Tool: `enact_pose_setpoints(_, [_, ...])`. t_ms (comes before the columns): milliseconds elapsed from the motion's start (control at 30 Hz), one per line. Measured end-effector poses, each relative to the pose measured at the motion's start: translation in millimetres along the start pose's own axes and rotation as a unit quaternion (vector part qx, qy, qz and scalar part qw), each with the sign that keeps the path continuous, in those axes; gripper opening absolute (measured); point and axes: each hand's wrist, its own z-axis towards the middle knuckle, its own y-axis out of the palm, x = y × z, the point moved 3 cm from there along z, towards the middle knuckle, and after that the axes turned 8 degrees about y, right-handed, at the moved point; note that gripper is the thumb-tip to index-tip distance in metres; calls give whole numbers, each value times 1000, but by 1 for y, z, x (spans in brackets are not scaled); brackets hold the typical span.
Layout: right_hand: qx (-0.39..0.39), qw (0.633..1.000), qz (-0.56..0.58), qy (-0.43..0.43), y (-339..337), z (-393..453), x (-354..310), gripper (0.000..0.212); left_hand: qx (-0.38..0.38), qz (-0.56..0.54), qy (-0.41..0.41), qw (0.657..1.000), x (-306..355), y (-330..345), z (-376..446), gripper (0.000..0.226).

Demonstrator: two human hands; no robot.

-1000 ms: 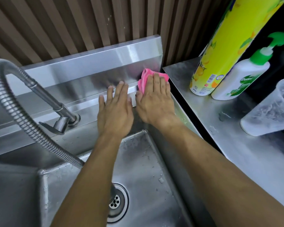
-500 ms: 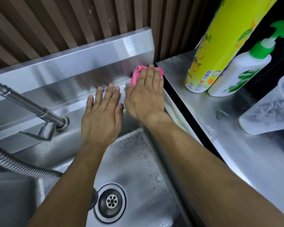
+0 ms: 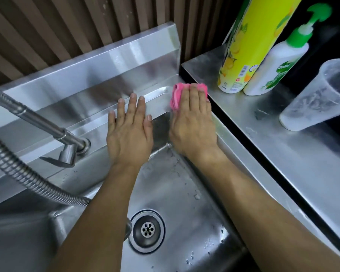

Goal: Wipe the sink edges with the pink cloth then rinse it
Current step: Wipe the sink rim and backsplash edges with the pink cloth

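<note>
Right hand (image 3: 192, 122) lies flat, fingers straight, pressing the crumpled pink cloth (image 3: 176, 97) onto the far right corner of the stainless steel sink (image 3: 98, 122), where the back ledge meets the right rim. The cloth pokes out past the fingertips and on the thumb side; it is pressed rather than gripped. Left hand (image 3: 129, 128) rests open and flat on the back ledge just beside it, fingers spread, holding nothing.

Judging from this, the wiping is under way at one corner. Which edges are already wiped cannot be told, though water drops show along the right rim and in the basin. The rinse looks not yet begun: no water runs from the steel tap with its ribbed metal hose (image 3: 29, 175), and the cloth is well away from it.
</note>
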Motion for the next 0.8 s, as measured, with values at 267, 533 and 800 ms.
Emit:
enact_pose_setpoints(267, [-59, 998, 11, 2, -3, 16, 8, 83, -14, -73, 95, 993, 37, -12, 51, 54])
enact_pose_setpoints(533, [-1, 999, 11, 34, -21, -73, 45, 64, -63, -1, 181, 981, 39, 5, 57, 62])
enact_pose_setpoints(800, [-19, 999, 6, 48, -16, -46, 34, 61, -77, -2, 181, 980, 42, 2, 57, 62])
